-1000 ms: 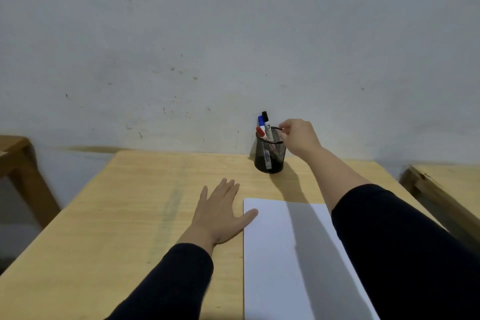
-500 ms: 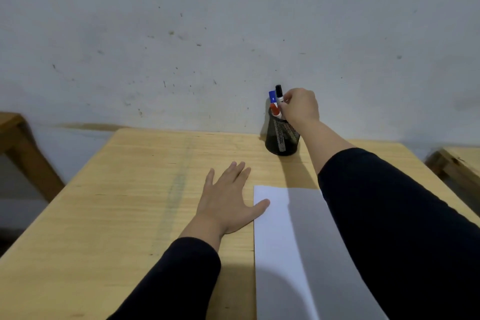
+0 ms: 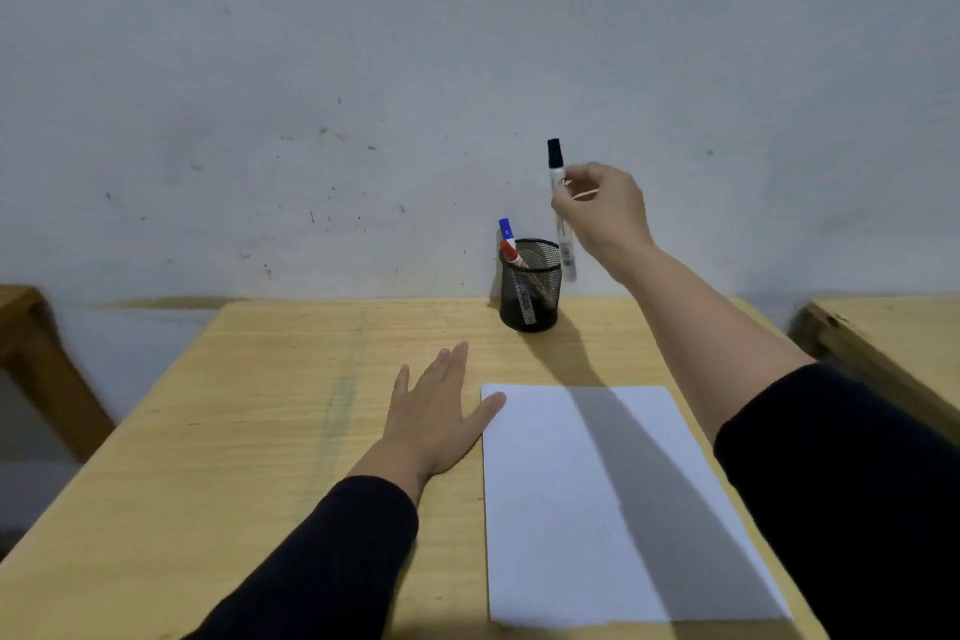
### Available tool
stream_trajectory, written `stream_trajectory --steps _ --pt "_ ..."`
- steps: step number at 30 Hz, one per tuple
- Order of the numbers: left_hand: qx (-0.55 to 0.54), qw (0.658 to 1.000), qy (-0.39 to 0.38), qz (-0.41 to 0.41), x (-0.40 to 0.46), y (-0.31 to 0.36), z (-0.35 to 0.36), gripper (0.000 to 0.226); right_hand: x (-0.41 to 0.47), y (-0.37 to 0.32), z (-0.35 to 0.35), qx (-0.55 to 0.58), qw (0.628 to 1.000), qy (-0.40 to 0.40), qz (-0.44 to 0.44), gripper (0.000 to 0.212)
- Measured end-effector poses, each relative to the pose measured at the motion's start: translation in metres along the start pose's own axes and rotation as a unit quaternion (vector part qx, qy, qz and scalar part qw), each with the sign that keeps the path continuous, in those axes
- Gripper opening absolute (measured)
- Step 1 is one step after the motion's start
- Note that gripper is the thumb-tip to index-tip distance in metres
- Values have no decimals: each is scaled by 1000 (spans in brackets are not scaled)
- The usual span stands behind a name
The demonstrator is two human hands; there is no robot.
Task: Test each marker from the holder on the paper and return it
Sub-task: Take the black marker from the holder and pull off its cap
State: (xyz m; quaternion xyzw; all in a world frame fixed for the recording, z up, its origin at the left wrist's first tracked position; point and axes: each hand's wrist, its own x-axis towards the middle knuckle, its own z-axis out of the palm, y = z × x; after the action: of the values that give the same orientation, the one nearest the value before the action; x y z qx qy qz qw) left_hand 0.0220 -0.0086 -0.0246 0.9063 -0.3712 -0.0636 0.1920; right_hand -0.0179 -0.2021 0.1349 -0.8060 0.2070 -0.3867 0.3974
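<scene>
A black mesh holder (image 3: 540, 296) stands at the far edge of the wooden table (image 3: 249, 431), close to the wall. A blue-capped marker (image 3: 506, 227) and a red-capped marker (image 3: 510, 252) lean inside it. My right hand (image 3: 605, 208) holds a black-capped marker (image 3: 555, 161) upright above and just right of the holder, its lower end near the rim. A white sheet of paper (image 3: 545, 494) lies in front of me. My left hand (image 3: 434, 413) rests flat on the table, its thumb touching the paper's top left corner.
A pale wall rises right behind the table. Another wooden table's edge (image 3: 872, 327) shows at the right, and a wooden piece of furniture (image 3: 31, 327) at the left. My right arm's shadow crosses the paper.
My right hand has lifted the black-capped marker up out of the holder. The blue and red markers stay inside. My left hand has not moved from the paper's corner.
</scene>
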Motion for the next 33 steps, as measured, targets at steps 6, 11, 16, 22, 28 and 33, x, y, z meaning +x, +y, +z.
stream_trajectory --steps 6,11,16,22,28,33 --pt "-25 951 270 145 20 41 -56 58 -68 23 -1 -26 991 -127 13 19" --pt "77 912 308 258 30 47 -68 33 -89 30 0 -77 981 -178 -23 18" --pt "-54 931 299 205 30 43 -61 22 -95 29 -2 -102 990 -86 -54 25" --pt "-185 921 317 127 18 56 -53 16 -105 26 13 263 914 -97 293 28" --pt "-189 939 271 97 12 56 -30 21 -100 41 28 430 810 -56 396 21" --pt "-261 938 225 40 19 58 -30 21 -97 50 36 430 817 -39 383 22"
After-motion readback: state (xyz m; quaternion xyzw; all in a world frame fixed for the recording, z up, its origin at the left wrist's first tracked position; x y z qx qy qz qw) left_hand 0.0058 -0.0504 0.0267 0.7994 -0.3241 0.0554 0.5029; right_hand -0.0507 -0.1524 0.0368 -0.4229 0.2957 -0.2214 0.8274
